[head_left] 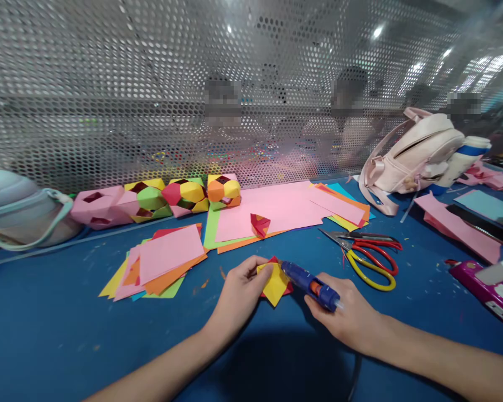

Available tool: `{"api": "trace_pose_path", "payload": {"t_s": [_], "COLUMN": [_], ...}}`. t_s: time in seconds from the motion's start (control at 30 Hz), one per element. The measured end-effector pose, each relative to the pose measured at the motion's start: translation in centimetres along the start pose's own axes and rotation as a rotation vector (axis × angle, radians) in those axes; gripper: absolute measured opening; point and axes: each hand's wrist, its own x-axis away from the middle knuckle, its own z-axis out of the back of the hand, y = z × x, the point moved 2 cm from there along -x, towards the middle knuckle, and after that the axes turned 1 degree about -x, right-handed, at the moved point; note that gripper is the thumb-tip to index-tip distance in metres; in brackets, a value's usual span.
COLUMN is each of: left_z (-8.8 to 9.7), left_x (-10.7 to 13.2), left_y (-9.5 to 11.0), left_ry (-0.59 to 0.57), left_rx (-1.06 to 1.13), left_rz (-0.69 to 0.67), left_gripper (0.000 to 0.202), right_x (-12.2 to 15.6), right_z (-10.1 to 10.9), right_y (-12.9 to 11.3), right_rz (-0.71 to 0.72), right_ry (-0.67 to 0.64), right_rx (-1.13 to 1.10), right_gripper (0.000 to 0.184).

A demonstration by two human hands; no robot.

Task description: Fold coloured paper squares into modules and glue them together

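Note:
My left hand [242, 290] pinches a folded yellow and red paper piece [274, 286] just above the blue table, thumb on its yellow face. In my right hand [347, 312] is a dark blue glue gun [308, 282], its nozzle pointing left at the upper right edge of the folded paper. Whether the nozzle touches the paper, I cannot tell. Behind them a small folded red paper piece [260, 225] rests on a large pink sheet [268, 207]. To the left lies a stack of coloured paper squares [171, 254].
Scissors with yellow and red handles [371, 268] lie right of my right hand. Folded paper balls [184, 195] line the perforated metal panel [167, 84]. A pale bag [19, 206] stands left, a pink backpack [423, 148] right. A purple device [486, 287] lies far right. The glue gun's cord [355, 374] trails toward me.

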Motion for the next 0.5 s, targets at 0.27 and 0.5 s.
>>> {"api": "trace_pose_path", "payload": {"t_s": [0.27, 0.5], "left_z": [-0.10, -0.16], "left_x": [0.12, 0.04], "left_y": [0.11, 0.05], "left_ry": [-0.009, -0.017], "left_rx": [-0.014, 0.002], "left_rz": [0.013, -0.005], "left_gripper": [0.026, 0.025], "right_x": [0.13, 0.16], "right_z": [-0.12, -0.19], "right_y": [0.05, 0.09], "right_rz": [0.040, 0.049], "right_ry": [-0.016, -0.016], "right_rx": [0.028, 0.019], "right_gripper": [0.011, 0.011]}}
